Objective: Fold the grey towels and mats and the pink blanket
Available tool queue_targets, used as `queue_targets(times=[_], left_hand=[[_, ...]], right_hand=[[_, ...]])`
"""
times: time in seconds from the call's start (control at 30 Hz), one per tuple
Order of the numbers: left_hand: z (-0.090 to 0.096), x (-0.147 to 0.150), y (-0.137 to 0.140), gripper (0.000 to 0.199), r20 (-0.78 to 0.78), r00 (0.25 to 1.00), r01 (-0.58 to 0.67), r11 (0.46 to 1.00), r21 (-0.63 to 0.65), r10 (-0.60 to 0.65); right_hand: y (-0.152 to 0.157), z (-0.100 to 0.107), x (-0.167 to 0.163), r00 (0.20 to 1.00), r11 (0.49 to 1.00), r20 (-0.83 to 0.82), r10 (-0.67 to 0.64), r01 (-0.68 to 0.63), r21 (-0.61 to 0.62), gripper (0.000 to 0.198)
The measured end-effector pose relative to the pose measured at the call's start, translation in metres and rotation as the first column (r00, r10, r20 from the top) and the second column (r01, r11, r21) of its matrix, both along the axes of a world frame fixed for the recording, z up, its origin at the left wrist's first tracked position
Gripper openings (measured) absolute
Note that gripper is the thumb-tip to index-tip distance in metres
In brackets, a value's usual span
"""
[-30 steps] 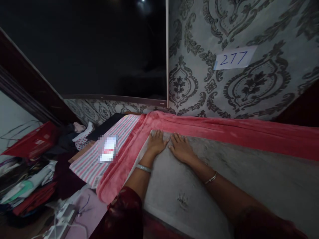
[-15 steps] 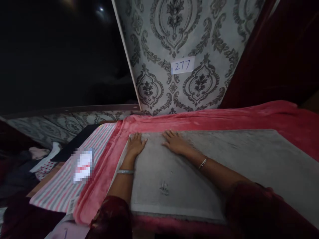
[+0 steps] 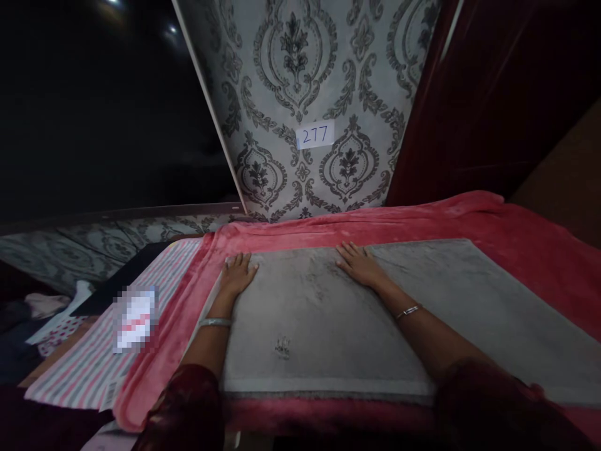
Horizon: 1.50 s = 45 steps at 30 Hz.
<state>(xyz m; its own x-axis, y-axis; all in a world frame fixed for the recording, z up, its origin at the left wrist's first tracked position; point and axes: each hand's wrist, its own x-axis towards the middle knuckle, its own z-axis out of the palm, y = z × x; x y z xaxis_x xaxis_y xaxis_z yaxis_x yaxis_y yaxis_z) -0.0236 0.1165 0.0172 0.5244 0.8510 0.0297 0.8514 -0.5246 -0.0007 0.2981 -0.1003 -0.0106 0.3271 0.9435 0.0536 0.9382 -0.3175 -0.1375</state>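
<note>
A grey towel [image 3: 328,326] lies spread flat over a pink-red plush blanket [image 3: 291,233]. It has a small dark emblem near its front edge. My left hand [image 3: 237,274] rests palm down on the towel's far left corner, fingers spread. Farther right along the same far edge, my right hand [image 3: 362,263] lies flat with its fingers stretched out. Both palms press on the cloth and neither grips it. Faint creases show in the towel between the two hands.
Left of the blanket lies a striped cloth [image 3: 79,369] with a blurred-out label [image 3: 136,319] on it. A large dark screen [image 3: 94,113] stands behind at left. Patterned wallpaper [image 3: 295,75] bears a "277" paper [image 3: 315,134]. Piled clothes [image 3: 42,307] sit at far left.
My right hand has slid right along the towel's far edge, widening the gap between my hands. My left hand stays at the corner. The whole view has shifted somewhat to the right.
</note>
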Motion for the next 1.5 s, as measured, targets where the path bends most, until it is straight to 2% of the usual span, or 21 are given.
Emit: queue_targets(times=[0.13,0.23,0.3,0.33,0.37,0.43,0.53,0.6,0.67,0.83,0.9,1.0,1.07,1.17,1.23,1.3,1.33,1.37,1.4,1.47,1.5], left_hand=[[0.002,0.000,0.001,0.063,-0.033,0.999,-0.009,1.000,0.024,0.009],[0.013,0.013,-0.009,0.063,-0.039,0.999,-0.014,1.000,0.001,0.014],[0.021,0.035,-0.024,0.063,-0.009,0.998,0.067,0.998,-0.017,-0.067],[0.024,0.049,-0.033,0.062,0.017,0.989,0.149,0.989,-0.017,-0.149],[0.026,0.065,-0.043,0.061,0.037,0.967,0.251,0.968,-0.022,-0.250],[0.024,0.097,-0.063,0.062,0.057,0.889,0.457,0.888,-0.042,-0.455],[0.014,0.131,-0.086,0.064,0.058,0.776,0.631,0.772,-0.078,-0.629],[0.005,0.140,-0.094,0.064,0.057,0.748,0.663,0.741,-0.102,-0.661],[0.000,0.138,-0.096,0.063,0.054,0.745,0.666,0.736,-0.123,-0.665],[0.003,0.109,-0.094,0.062,0.060,0.704,0.706,0.687,-0.171,-0.708],[0.006,0.096,-0.093,0.063,0.070,0.714,0.698,0.699,-0.155,-0.697],[0.008,0.083,-0.089,0.067,0.054,0.825,0.565,0.820,-0.092,-0.563],[0.006,0.080,-0.086,0.067,0.031,0.876,0.483,0.872,-0.074,-0.482],[0.001,0.079,-0.082,0.065,0.012,0.878,0.478,0.875,-0.077,-0.479],[-0.002,0.080,-0.079,0.064,0.016,0.872,0.489,0.870,-0.070,-0.489],[-0.004,0.080,-0.076,0.062,0.025,0.871,0.492,0.869,-0.052,-0.491],[-0.005,0.080,-0.075,0.062,0.028,0.870,0.492,0.869,-0.043,-0.491],[-0.005,0.080,-0.074,0.062,0.030,0.870,0.492,0.870,-0.035,-0.491],[-0.005,0.081,-0.073,0.062,0.030,0.870,0.493,0.870,-0.032,-0.492],[-0.005,0.081,-0.072,0.062,0.025,0.870,0.492,0.870,-0.031,-0.492],[-0.005,0.081,-0.072,0.062,0.022,0.871,0.492,0.870,-0.034,-0.492]], right_hand=[[0.000,0.003,-0.001,1.000,1.000,-0.013,0.010,-0.010,0.001,0.069],[0.000,0.003,-0.001,1.000,1.000,-0.012,0.009,-0.009,0.011,0.067],[-0.001,0.003,-0.001,1.000,1.000,-0.014,0.012,-0.012,0.016,0.066],[-0.002,0.003,-0.002,1.000,1.000,-0.015,0.020,-0.019,0.018,0.065],[-0.002,0.004,-0.002,0.999,0.999,-0.016,0.028,-0.028,0.020,0.064],[-0.003,0.005,-0.003,0.999,0.999,-0.021,0.041,-0.040,0.025,0.062],[-0.004,0.006,-0.003,0.999,0.999,-0.034,0.035,-0.034,0.025,0.060],[-0.004,0.007,-0.003,0.999,0.999,-0.038,0.034,-0.033,0.023,0.060],[-0.005,0.007,-0.003,0.999,0.999,-0.033,0.035,-0.034,0.021,0.059],[-0.005,0.007,-0.002,0.998,0.999,-0.039,0.042,-0.041,0.025,0.058],[-0.004,0.007,0.000,0.995,0.996,-0.049,0.081,-0.079,0.039,0.058],[-0.004,0.008,-0.003,0.982,0.983,-0.058,0.182,-0.180,0.041,0.060],[-0.008,0.009,-0.014,0.968,0.971,-0.075,0.238,-0.237,0.021,0.064],[-0.023,0.010,-0.041,0.920,0.927,-0.111,0.375,-0.375,0.022,0.072],[-0.036,0.011,-0.057,0.845,0.858,-0.152,0.512,-0.512,0.043,0.076],[-0.047,0.015,-0.060,0.759,0.784,-0.211,0.616,-0.616,0.075,0.074],[-0.050,0.018,-0.054,0.743,0.774,-0.228,0.629,-0.625,0.101,0.071],[-0.052,0.021,-0.043,0.759,0.792,-0.229,0.610,-0.598,0.127,0.068],[-0.053,0.024,-0.028,0.806,0.834,-0.215,0.552,-0.531,0.151,0.066],[-0.054,0.027,0.008,0.929,0.934,-0.157,0.336,-0.307,0.185,0.065],[-0.055,0.027,0.025,0.967,0.964,-0.131,0.219,-0.193,0.183,0.065]])
